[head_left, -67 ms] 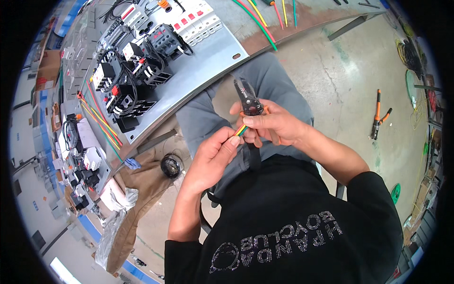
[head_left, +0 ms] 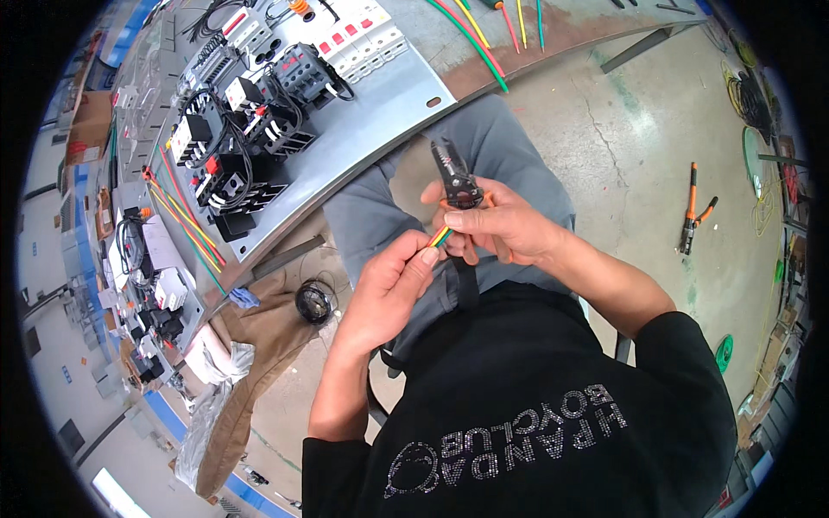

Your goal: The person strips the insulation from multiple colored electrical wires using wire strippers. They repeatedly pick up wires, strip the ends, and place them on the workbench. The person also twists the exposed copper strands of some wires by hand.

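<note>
Over my lap, my left hand [head_left: 386,292] is closed, pinching a short bundle of yellow, red and green wires [head_left: 441,236] between thumb and fingers. My right hand [head_left: 511,226] is wrapped around the orange handles of a pair of wire strippers [head_left: 458,180], whose black jaws point up toward the bench. The right thumb meets the far ends of the wires, just beside the left fingertips. Inside the two hands, the rest of the wires and most of the handles are hidden.
A metal panel [head_left: 380,116] with contactors and breakers lies on the bench ahead. Loose coloured wires [head_left: 475,43] hang over its edge, others [head_left: 186,216] lie at left. Orange-handled cutters [head_left: 690,216] and a black wire coil [head_left: 313,302] are on the floor. Brown cloth [head_left: 250,380] drapes at left.
</note>
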`<state>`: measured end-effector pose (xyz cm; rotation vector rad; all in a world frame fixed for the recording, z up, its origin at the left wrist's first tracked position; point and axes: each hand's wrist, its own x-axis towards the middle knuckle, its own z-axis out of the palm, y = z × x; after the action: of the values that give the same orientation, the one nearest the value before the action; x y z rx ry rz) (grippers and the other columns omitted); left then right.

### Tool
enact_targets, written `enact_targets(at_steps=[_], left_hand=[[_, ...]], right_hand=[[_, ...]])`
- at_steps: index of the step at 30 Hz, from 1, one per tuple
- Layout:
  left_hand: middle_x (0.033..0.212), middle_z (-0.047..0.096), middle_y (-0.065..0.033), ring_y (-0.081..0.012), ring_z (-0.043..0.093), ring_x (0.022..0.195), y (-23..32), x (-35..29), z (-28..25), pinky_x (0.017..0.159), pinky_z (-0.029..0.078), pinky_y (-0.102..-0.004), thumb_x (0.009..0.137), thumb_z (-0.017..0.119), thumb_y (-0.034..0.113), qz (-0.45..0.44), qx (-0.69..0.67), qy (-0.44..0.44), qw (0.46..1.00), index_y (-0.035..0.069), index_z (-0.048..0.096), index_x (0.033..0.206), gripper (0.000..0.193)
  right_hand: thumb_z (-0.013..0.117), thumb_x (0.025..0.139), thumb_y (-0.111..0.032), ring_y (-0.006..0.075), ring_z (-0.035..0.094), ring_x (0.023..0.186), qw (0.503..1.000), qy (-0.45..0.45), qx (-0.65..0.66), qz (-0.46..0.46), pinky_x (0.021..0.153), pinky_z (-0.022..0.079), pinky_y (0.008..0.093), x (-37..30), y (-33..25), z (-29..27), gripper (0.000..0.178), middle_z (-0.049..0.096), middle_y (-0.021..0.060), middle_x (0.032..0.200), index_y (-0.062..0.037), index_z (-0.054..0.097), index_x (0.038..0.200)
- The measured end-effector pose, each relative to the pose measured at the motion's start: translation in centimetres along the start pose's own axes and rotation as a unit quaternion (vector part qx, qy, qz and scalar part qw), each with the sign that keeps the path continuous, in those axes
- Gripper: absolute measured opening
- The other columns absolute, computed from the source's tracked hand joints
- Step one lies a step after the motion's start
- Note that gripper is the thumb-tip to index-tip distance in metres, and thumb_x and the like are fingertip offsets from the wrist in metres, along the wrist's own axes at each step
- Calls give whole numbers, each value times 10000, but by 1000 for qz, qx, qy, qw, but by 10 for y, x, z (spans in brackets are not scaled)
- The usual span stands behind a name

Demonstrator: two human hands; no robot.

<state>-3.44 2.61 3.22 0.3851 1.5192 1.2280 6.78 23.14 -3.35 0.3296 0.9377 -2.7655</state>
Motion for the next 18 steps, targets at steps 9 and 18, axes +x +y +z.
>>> enact_targets(at_steps=[9, 18], left_hand=[[709, 545, 20, -27, 380, 552, 0, -6, 10, 490, 279, -211, 1169, 517, 279, -47, 4, 33, 998, 77, 626, 1214, 234], [740, 605, -42, -41, 379, 482, -6, -3, 19, 442, 275, -210, 1172, 500, 263, -48, -79, 68, 993, 63, 606, 1216, 230]], right_hand=[[751, 1011, -118, 79, 607, 846, 971, 28, -180, -154, 743, 506, 256, 2, 1, 8, 451, 671, 23, 993, -17, 590, 1421], [689, 1011, -53, 48, 544, 872, 954, 65, -244, -161, 777, 475, 227, -2, 1, 14, 374, 573, -24, 952, -1, 621, 1376]])
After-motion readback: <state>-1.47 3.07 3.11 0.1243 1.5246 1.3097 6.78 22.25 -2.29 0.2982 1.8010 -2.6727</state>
